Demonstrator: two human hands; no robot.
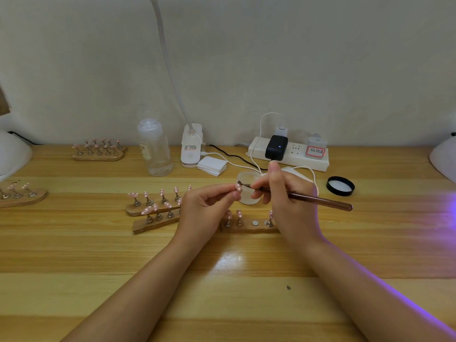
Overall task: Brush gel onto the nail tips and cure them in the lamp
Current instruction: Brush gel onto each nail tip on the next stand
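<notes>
My left hand [207, 208] pinches a small pink nail tip [238, 186] on its metal stand above the table. A brown gel brush [308, 198] sits in the grip of my right hand [288, 198], its tip touching that nail tip. Right behind the two hands stands an open frosted gel jar [248, 178]. Below the hands lies a wooden holder strip [249, 227] with three nail tips and bare magnet spots. Two more strips with pink tips [155, 206] lie to the left. White curing lamps sit at the left edge [12, 156] and the right edge [444, 159].
The jar's black lid [340, 185] lies to the right. At the back are a clear bottle [154, 149], a clip lamp base [191, 146], white pads [212, 165], a power strip [291, 154] with cables, and more nail strips [98, 150] [22, 196]. Purple light falls on the right side.
</notes>
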